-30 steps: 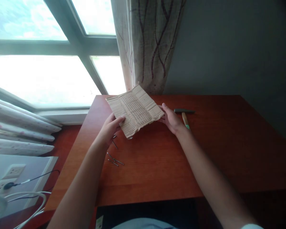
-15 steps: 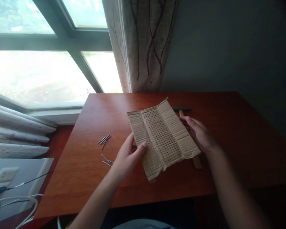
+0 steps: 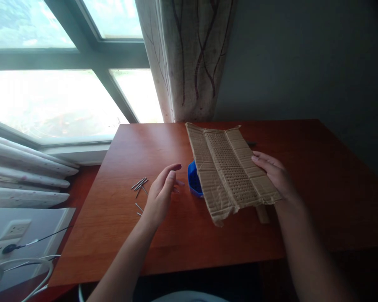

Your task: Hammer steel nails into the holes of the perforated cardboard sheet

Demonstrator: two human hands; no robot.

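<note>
A creased piece of cardboard point(image 3: 204, 167), with rows of small holes down its middle panel, is held tilted above the table by my right hand point(image 3: 272, 174) at its right edge. My left hand point(image 3: 162, 191) is off the cardboard, fingers apart and holding nothing. Between that hand and the cardboard's left edge shows part of a blue plastic container point(image 3: 193, 184); the cardboard hides the rest. Several nails point(image 3: 140, 183) lie on the table left of my left hand. A wooden handle end point(image 3: 263, 214) sticks out below the cardboard, and a dark metal tip point(image 3: 251, 143) shows behind it.
The reddish-brown wooden table point(image 3: 176, 251) stands against a window point(image 3: 50, 105) and a patterned curtain point(image 3: 192, 63). At the lower left, a wall socket point(image 3: 11, 239) has a plug and cables beside the table edge.
My left hand has let go of the cardboard and moved slightly left. My right hand has shifted the cardboard right and tilted it, uncovering part of the blue container.
</note>
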